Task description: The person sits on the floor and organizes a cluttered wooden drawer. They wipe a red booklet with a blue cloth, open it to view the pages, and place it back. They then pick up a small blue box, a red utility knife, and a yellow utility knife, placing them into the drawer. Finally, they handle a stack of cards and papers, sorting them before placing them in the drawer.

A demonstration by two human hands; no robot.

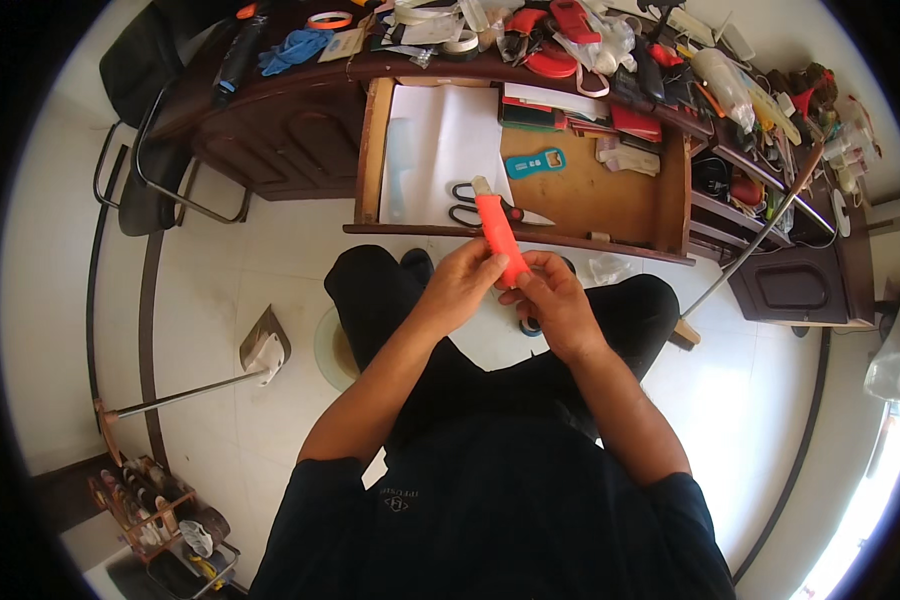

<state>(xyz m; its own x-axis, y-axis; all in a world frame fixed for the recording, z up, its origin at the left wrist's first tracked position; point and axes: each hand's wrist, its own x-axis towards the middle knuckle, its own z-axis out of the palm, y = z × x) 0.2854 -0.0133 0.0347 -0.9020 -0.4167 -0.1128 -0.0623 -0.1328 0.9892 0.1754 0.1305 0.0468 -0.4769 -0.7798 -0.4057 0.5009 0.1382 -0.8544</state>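
Both hands hold a bright orange-red utility knife (501, 238) over the front edge of an open drawer (442, 231). My left hand (461, 283) grips its side with thumb and fingers, while my right hand (547, 292) pinches its lower end. A pale tip shows at the knife's upper end. Just beyond, inside the drawer, lie black-handled scissors (529, 217), partly hidden by the knife. Also in the drawer are a white paper sheet (450, 135), a light blue comb (399, 169), a teal bottle opener (534, 163) and red and green booklets (532, 116).
The dark wooden desk (285, 94) carries tape rolls, a blue cloth (296, 51) and plastic bags. A broom (750, 240) leans at the right. On the floor at the left stand a long-handled dustpan (265, 337) and a basin (335, 351). A black chair (146, 157) is further left.
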